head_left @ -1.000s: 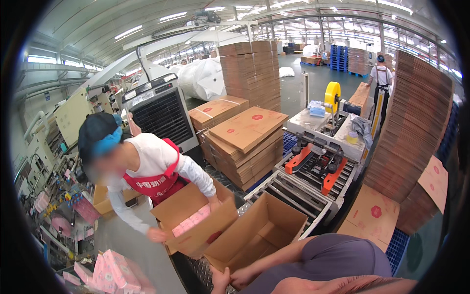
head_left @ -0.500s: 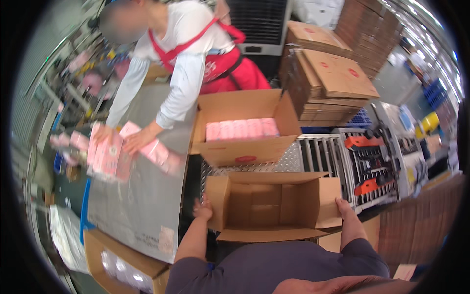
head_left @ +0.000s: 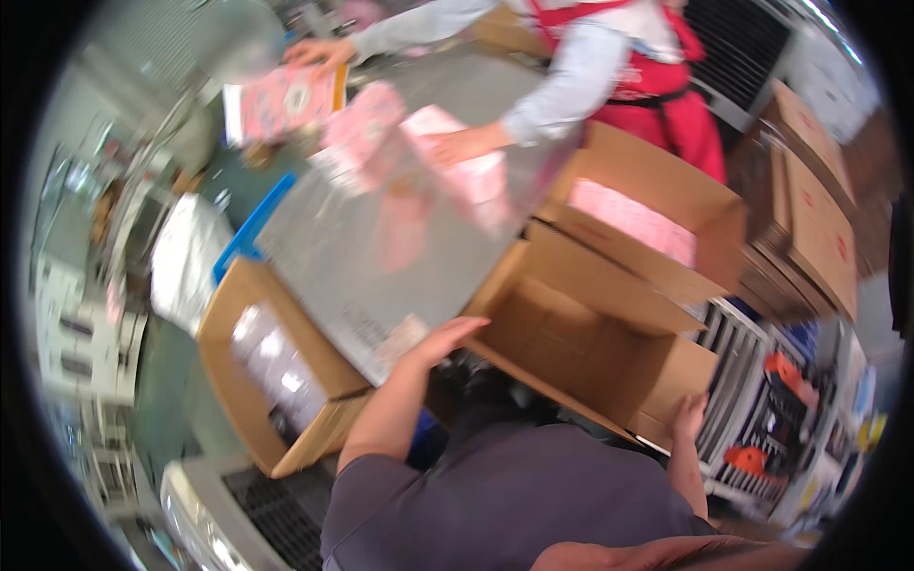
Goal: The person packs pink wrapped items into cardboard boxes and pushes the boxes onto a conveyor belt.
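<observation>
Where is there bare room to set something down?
Bare metal shows on the table between the pink packs and lower-left carton. The middle carton between the person's left hand and right hand shows bare cardboard inside. Packs and a co-worker's hand crowd the table's far end.

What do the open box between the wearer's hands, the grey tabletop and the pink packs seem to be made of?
The open box: matte brown cardboard, judging by its thin folded flaps. The grey tabletop: probably smooth sheet metal with a dull sheen, since it faintly reflects pink. The pink packs: possibly glossy printed plastic film, from pale highlights, though blur leaves paper possible.
</observation>
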A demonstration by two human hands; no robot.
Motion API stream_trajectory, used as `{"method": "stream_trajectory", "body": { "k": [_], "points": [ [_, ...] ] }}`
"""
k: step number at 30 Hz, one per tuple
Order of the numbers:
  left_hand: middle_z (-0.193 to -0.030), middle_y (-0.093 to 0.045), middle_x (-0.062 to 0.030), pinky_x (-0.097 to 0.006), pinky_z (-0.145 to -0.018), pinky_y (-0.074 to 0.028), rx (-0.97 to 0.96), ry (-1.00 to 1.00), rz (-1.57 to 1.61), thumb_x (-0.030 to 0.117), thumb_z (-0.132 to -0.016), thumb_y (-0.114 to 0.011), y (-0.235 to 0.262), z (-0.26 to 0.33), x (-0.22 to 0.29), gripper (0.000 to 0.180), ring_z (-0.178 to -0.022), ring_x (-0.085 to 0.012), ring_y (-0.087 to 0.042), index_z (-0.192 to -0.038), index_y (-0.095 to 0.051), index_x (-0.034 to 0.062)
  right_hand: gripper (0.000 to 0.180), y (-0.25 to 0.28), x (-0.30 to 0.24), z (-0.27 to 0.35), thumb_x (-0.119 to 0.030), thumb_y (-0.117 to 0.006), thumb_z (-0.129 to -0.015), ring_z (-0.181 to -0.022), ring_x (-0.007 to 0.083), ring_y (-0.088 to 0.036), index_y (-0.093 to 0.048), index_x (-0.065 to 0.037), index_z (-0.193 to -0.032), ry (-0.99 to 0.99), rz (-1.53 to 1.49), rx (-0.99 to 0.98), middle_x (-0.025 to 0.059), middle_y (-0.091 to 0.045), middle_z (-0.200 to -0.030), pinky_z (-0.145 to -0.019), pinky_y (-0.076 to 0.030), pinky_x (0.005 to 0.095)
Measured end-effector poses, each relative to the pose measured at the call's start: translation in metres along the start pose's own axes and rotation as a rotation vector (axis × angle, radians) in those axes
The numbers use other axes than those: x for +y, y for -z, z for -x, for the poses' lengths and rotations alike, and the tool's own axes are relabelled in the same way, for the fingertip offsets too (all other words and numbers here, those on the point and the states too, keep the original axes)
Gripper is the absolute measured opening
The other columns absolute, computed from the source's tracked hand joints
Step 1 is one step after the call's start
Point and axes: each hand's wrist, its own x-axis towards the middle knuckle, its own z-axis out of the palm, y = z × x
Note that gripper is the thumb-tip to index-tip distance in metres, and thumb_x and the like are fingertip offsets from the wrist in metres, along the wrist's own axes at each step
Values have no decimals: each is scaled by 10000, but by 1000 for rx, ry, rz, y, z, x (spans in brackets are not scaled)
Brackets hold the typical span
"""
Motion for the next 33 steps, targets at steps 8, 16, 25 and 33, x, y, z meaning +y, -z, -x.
{"method": "stream_trajectory", "body": {
  "k": [8,16,25,33],
  "points": [
    [-1173,-679,-102,-323,-1002,-435,324,-166,3,407,-970,-561,0,11,-41,407,-1139,-204,-596,-1097,-708,49,1268,-58,-49,12,-564,-696,-733,-1457,455,-146,83,93,-1487,-55,939,-690,329,-13,-1568,-1168,-221,468],
    [-921,-704,-101,-331,-764,-523,1553,-427,-62,203,-924,-665,235,191,-111,232,-840,-180,-655,-1037,-660,1,907,-11,-139,18,-450,-695,-727,-1280,419,-442,-317,59,-1375,350,818,-804,330,-349,-1395,-1031,-394,454],
    [-1493,-340,-277,-431,-1092,-402,991,840,-613,482,-797,-733,268,166,-218,1042,-1344,-466,-390,-1562,-90,190,729,16,-184,14,-420,-685,-724,-1187,417,-488,-418,29,-1232,661,622,-1057,302,-427,-1260,-978,-413,465],
    [-1332,-548,-201,-413,-953,-491,1217,352,-391,198,-899,-593,294,199,-251,460,-1142,-322,-602,-1348,-515,138,576,21,-186,0,-393,-677,-722,-1104,416,-528,-507,3,-1105,729,622,-1139,278,-496,-1140,-931,-430,475]
  ]
}}
